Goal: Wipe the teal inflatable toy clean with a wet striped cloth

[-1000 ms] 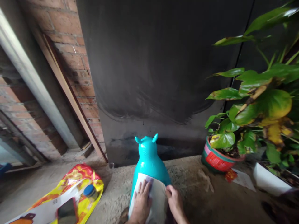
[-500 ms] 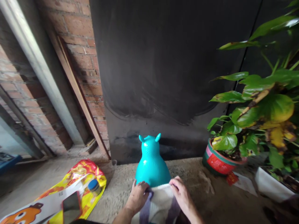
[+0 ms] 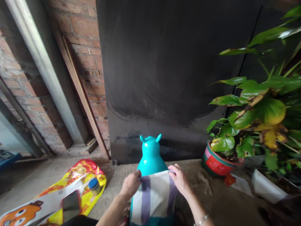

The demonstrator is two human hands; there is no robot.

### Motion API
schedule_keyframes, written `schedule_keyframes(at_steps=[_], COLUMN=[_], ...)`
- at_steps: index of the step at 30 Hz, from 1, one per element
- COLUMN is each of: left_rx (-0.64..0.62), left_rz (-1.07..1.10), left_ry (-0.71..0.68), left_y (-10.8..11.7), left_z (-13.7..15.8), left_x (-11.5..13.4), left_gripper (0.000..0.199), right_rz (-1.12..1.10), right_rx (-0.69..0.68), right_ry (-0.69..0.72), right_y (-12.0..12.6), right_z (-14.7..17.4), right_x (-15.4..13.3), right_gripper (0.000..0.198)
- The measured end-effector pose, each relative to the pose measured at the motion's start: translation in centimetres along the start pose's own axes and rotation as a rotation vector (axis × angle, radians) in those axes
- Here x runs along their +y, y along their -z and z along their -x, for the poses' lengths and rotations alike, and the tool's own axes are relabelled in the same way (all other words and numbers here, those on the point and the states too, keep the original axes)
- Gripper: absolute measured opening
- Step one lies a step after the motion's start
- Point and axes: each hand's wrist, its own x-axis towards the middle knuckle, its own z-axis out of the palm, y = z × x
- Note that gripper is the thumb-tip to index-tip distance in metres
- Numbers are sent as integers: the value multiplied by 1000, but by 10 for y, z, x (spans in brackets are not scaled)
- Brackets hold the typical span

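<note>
A white towel with purple stripes (image 3: 156, 196) is stretched between my two hands over the back of a turquoise inflatable animal toy (image 3: 151, 161). My left hand (image 3: 131, 185) pinches the towel's upper left corner. At the upper right corner, my right hand (image 3: 180, 180) grips the cloth between thumb and fingers. The toy's head and two ears point away from me, toward the dark panel. Its lower part is mostly covered by the towel, with some turquoise showing below the cloth.
A dark panel (image 3: 164, 78) stands just beyond the toy. On the left floor lie a yellow and red plastic bag (image 3: 88, 166), a phone (image 3: 71, 205) and a blue-capped jar (image 3: 94, 185). A potted plant (image 3: 219, 163) and a white planter (image 3: 268, 188) are at right.
Both hands have moved forward and up the toy with the towel. More of the cloth now lies spread over the toy's back. The view has shifted slightly.
</note>
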Motion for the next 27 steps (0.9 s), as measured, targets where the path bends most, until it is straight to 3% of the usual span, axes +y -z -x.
schedule_keyframes(at_steps=[5, 9, 13, 16, 18, 21, 24, 27], left_rx=[122, 90, -115, -334, -401, -295, -168, -127], left_rz=[-12, -59, -136, -192, -204, -160, -86, -44], left_ry=[-85, -118, -85, -2, 55, 85, 55, 38], left_y=[51, 62, 29, -6, -22, -36, -50, -76], left_z=[-23, -20, 8, 33, 44, 46, 38, 30], left_x=[12, 18, 13, 0, -8, -14, -10, -7], left_gripper=[13, 16, 22, 27, 29, 26, 34, 46], right_rz=[39, 57, 99, 117, 101, 98, 134, 267], right_rx=[46, 44, -41, -189, -313, -385, -294, -206], right_ry=[108, 125, 48, 0, -5, -46, -98, -130], right_y=[29, 34, 11, -9, -16, -20, -30, -63], right_z=[-53, -56, 2, 65, 94, 100, 72, 54], right_x=[-32, -33, -6, 17, 27, 36, 42, 47], right_gripper=[21, 22, 23, 22, 17, 20, 37, 50])
